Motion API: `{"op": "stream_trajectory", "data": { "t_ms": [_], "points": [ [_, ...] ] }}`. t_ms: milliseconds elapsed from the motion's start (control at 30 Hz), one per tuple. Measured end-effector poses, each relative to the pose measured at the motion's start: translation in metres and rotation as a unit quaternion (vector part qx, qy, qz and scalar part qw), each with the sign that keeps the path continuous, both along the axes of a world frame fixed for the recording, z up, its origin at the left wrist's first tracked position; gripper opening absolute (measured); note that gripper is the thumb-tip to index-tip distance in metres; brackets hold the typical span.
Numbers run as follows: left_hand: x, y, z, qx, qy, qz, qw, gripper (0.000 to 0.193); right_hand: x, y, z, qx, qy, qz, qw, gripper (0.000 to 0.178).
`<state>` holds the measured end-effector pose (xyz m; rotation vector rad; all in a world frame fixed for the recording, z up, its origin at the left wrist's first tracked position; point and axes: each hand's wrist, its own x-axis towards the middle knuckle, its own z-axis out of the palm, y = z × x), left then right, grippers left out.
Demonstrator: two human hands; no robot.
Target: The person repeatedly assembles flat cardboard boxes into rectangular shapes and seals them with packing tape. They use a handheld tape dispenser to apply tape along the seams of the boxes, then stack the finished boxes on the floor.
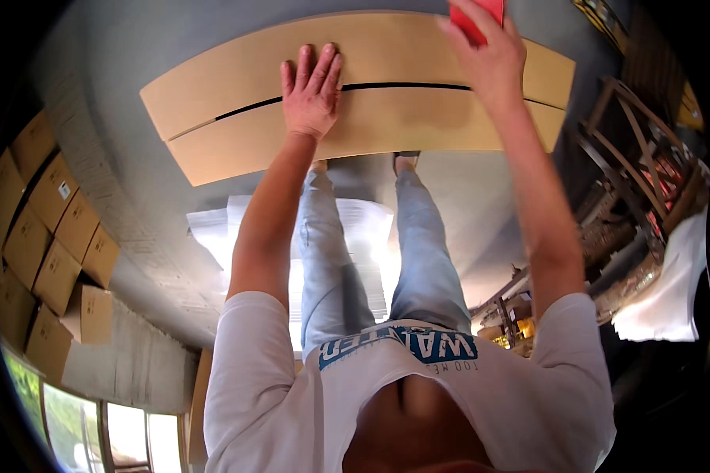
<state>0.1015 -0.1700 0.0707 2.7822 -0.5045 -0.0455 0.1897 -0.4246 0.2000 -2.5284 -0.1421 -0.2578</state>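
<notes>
A long brown cardboard box lies across in front of me. Its two top flaps meet along a lengthwise seam, where a dark gap shows through the middle. Flat on the flaps, near that gap, rests my left hand, fingers slightly apart and nothing in them. My right hand is above the right part of the box, closed around a red object with a flat side. The top edge of the picture cuts that object off, so its kind cannot be made out.
Stacked brown cartons stand along the left wall above a row of windows. White sheets lie on the floor around my legs. At right are a dark metal frame and a hanging white sheet beside clutter.
</notes>
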Motion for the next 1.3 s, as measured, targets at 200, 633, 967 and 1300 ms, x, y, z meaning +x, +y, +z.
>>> {"op": "stream_trajectory", "data": {
  "t_ms": [200, 633, 967, 1300],
  "points": [
    [0.012, 0.011, 0.007, -0.010, 0.043, -0.070, 0.997, 0.043, -0.105, 0.053, 0.042, 0.307, 0.282, -0.241, 0.876, 0.064],
    [0.008, 0.018, -0.007, 0.016, -0.001, -0.089, 0.996, 0.041, -0.100, 0.073, -0.040, 0.250, 0.311, -0.255, 0.881, 0.069],
    [0.015, 0.022, -0.002, 0.024, -0.033, -0.118, 0.992, 0.035, -0.296, 0.103, 0.014, 0.241, 0.522, -0.367, 0.732, 0.068],
    [0.023, 0.004, 0.033, -0.049, -0.029, -0.114, 0.992, 0.038, -0.232, 0.082, -0.047, -0.167, 0.612, -0.107, 0.766, 0.063]
  ]
}}
